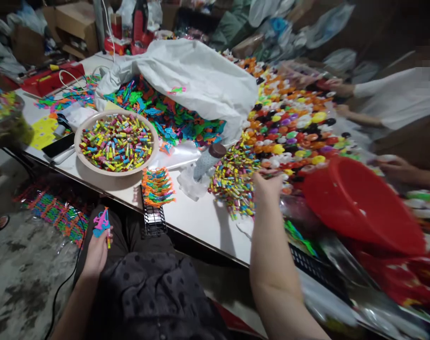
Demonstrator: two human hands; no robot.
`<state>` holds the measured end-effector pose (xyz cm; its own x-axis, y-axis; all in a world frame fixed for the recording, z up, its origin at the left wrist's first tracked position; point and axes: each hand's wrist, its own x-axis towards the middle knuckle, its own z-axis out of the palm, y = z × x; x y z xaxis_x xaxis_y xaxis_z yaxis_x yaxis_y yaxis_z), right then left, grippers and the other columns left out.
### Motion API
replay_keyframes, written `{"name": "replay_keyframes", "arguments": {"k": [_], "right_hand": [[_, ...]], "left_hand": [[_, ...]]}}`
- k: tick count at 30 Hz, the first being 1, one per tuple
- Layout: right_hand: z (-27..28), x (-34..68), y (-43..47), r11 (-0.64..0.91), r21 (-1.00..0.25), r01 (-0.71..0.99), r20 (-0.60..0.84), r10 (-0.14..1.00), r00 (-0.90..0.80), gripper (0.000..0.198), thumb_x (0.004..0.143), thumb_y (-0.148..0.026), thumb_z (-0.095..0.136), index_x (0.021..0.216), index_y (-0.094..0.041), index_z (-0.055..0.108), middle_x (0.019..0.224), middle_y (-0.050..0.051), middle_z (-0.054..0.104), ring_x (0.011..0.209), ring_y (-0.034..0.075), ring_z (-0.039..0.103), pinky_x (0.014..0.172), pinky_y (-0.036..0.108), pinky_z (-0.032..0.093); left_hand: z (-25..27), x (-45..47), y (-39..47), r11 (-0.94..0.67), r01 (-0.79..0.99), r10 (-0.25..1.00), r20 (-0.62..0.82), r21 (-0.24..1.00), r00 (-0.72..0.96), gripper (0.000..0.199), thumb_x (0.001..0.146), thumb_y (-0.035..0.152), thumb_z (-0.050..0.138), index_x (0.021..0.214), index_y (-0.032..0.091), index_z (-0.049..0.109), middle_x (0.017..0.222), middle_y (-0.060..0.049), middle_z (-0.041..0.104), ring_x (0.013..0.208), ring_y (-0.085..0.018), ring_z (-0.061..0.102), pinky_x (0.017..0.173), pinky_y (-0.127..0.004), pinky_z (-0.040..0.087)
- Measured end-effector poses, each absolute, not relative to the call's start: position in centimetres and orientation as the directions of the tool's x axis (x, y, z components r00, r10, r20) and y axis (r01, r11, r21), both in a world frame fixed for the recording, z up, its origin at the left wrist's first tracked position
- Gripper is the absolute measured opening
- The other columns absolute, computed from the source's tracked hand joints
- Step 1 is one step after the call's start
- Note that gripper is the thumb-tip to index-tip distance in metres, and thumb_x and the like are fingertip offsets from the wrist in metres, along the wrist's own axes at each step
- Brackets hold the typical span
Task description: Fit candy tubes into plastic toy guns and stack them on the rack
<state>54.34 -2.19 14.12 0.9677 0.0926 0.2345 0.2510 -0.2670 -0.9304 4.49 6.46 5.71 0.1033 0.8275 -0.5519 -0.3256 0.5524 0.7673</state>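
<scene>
My left hand [97, 248] is closed over my lap. It holds a pink and blue plastic toy piece [101, 223], with a small yellow tube [109, 241] also in its grip. My right hand [267, 186] reaches forward to where a pile of small multicoloured tubes [232, 177] meets a heap of round coloured pieces [292, 123]; its fingers are blurred and mostly hidden. Between my hands, orange and green plastic pieces [158, 186] lie in a row on a black plastic rack [154, 219] at the table edge. Left of them stands a round basin [79, 163] full of wrapped tubes.
White cloth [200, 71] partly covers blue and green toy pieces [158, 115]. A red basin [363, 203] lies tilted at the right, near another person's hands [395, 167]. A phone [59, 146] rests left on the white table [207, 222]. Bagged pieces [59, 208] lie on the floor.
</scene>
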Motion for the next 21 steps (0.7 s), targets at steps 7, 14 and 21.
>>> {"name": "replay_keyframes", "arguments": {"k": [7,14,21], "right_hand": [[21.8,53.6,2.7,0.171,-0.978,-0.12,-0.034,0.436,0.899,0.023,0.084,-0.01,0.043,0.065,-0.022,0.045,0.066,0.001,0.051,0.065,0.01,0.055,0.063,0.028,0.047],[23.2,51.0,15.7,-0.158,-0.967,-0.2,-0.254,0.674,0.694,0.031,0.089,-0.01,0.038,0.06,-0.02,0.034,0.057,-0.002,0.044,0.054,0.005,0.048,0.055,0.019,0.046],[17.9,46.8,25.5,-0.634,-0.673,0.381,-0.149,0.62,0.77,0.021,0.089,-0.022,0.054,0.07,-0.013,0.051,0.06,0.0,0.049,0.056,0.009,0.05,0.052,0.021,0.044]], "left_hand": [[2.3,4.1,8.3,0.61,-0.398,0.782,-0.603,0.685,0.16,0.033,0.06,0.026,0.081,0.081,0.019,0.056,0.069,0.005,0.06,0.056,-0.007,0.055,0.053,-0.018,0.048],[0.5,3.9,8.5,0.661,-0.429,0.742,-0.623,0.616,0.249,0.037,0.059,0.024,0.084,0.087,0.016,0.06,0.068,0.005,0.053,0.055,-0.003,0.044,0.049,-0.014,0.038],[-0.1,3.8,9.7,0.765,-0.39,0.64,-0.671,0.513,0.373,0.046,0.056,0.027,0.087,0.094,0.014,0.064,0.065,0.004,0.05,0.054,-0.003,0.037,0.051,-0.017,0.029]]}}
